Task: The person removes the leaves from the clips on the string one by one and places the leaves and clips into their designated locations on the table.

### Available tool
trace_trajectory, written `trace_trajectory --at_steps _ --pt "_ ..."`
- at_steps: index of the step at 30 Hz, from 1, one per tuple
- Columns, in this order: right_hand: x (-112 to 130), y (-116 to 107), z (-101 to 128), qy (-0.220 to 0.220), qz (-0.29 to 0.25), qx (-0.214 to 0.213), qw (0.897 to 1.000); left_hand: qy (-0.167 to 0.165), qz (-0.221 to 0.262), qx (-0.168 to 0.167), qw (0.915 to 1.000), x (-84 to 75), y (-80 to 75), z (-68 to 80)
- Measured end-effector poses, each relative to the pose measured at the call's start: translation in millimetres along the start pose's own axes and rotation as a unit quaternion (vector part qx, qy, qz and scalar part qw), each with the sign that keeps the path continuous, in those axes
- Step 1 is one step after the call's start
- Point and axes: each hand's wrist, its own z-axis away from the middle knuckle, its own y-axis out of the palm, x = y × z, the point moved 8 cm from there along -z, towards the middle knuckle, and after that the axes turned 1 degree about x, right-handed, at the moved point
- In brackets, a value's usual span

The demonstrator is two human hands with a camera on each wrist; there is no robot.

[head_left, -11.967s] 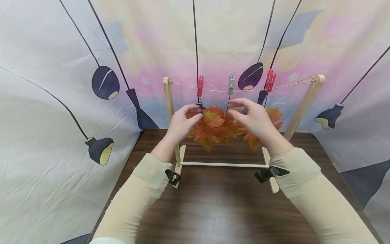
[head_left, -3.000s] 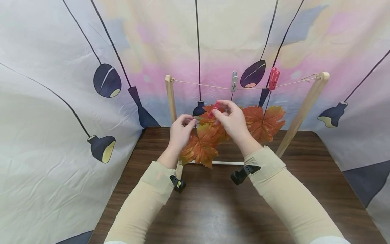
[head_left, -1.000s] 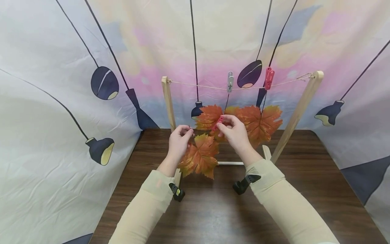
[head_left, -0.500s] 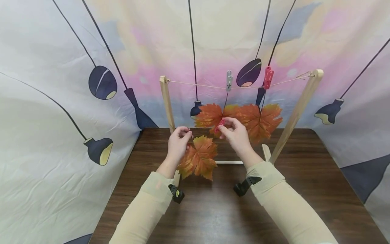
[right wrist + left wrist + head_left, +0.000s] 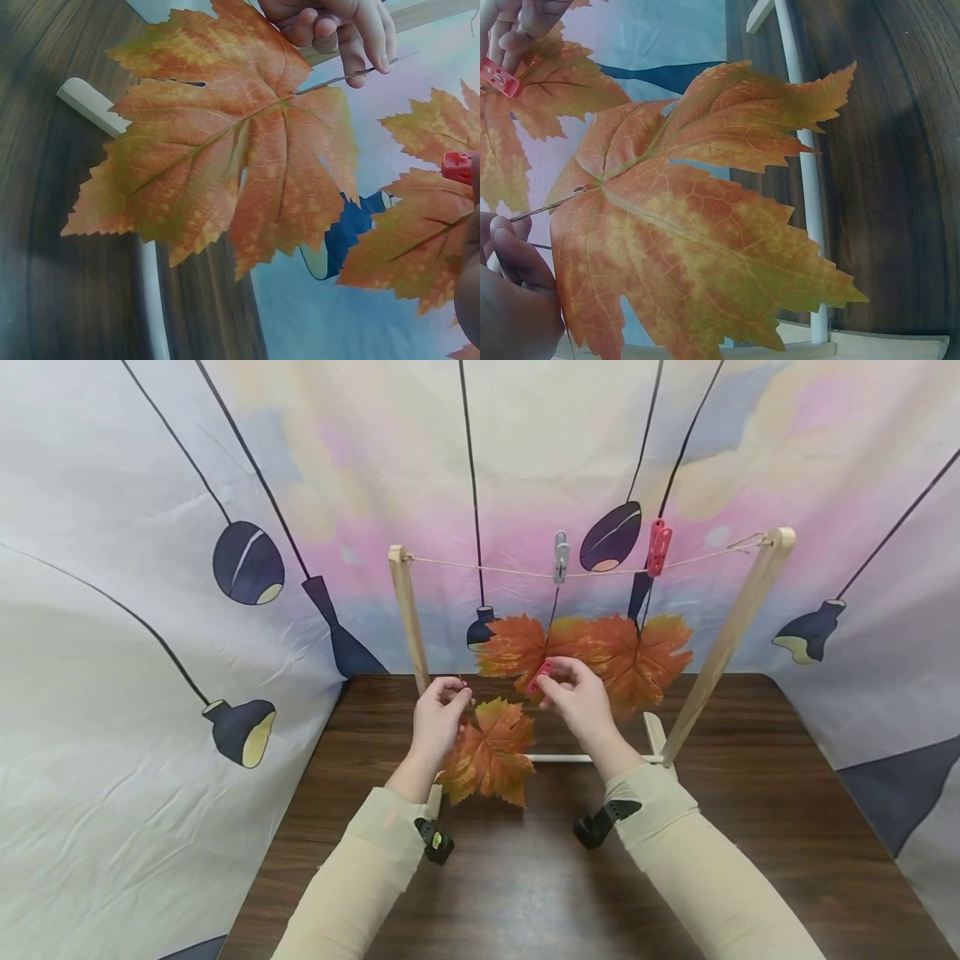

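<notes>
My left hand point(image 5: 459, 697) pinches the thin stem of a loose orange maple leaf point(image 5: 491, 753), which hangs below the fingers in front of the wooden rack point(image 5: 408, 610). The left wrist view fills with that leaf point(image 5: 690, 225), its stem point(image 5: 551, 206) running to my fingers point(image 5: 510, 259). My right hand point(image 5: 553, 677) pinches a red clothespin point(image 5: 538, 677), held just right of the left hand and apart from the stem. From the right wrist, the leaf point(image 5: 225, 142), the left hand point(image 5: 337, 30) and the pin's end point(image 5: 459, 165) show.
A string point(image 5: 480, 568) spans the rack's posts, with a grey clothespin point(image 5: 560, 557) and a red clothespin point(image 5: 658, 548) on it, each holding a hanging orange leaf point(image 5: 637, 652). The rack stands on a dark wooden table point(image 5: 525, 893). A printed cloth backdrop point(image 5: 150, 610) surrounds it.
Twelve seconds ago the left red clothespin was on the string. Now it is in my right hand and its leaf in my left. Both hands have sunk slightly over the last second.
</notes>
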Motion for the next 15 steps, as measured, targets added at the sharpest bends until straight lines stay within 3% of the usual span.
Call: trace_trajectory --at_steps 7,15 --pt "-9.2 -0.4 2.5 0.008 -0.004 -0.003 1.000 0.015 -0.006 -0.013 0.9998 14.6 -2.2 -3.9" --pt "-17.8 0.0 5.4 0.026 -0.019 0.000 0.999 0.008 -0.011 -0.012 0.9998 22.8 -2.9 -2.1"
